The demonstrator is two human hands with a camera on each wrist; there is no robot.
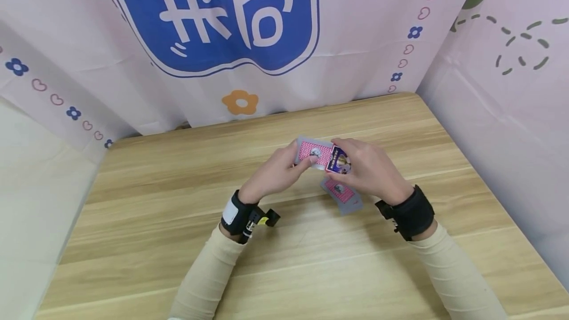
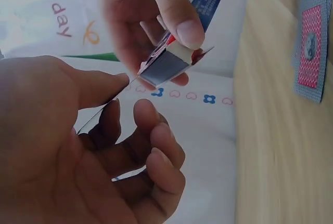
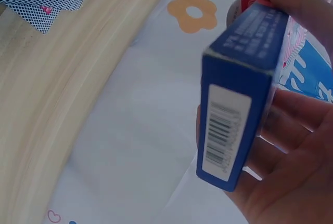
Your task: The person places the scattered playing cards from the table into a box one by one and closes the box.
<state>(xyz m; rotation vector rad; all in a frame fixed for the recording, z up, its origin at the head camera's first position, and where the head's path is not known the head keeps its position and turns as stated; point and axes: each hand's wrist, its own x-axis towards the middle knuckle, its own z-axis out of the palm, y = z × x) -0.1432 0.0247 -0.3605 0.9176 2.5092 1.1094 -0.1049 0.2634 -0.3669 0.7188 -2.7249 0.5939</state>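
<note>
Thumb on top, my left hand (image 1: 276, 171) pinches a pink-backed playing card (image 1: 306, 150). Held in my right hand (image 1: 375, 169) is a small blue card box (image 1: 340, 163), its open end turned toward the left hand. The card's near edge lies right at the mouth of the box (image 2: 165, 68); in the left wrist view the card shows nearly edge-on. A barcode label (image 3: 225, 130) marks the box's far end in the right wrist view. Below the hands, several playing cards (image 1: 341, 192) lie overlapping, backs up, on the wooden table.
The wooden table (image 1: 155, 211) meets a white printed curtain (image 1: 355, 63) with a blue emblem at the back, and another pale sheet (image 1: 502, 127) along the right. Black straps with small cameras sit on both wrists.
</note>
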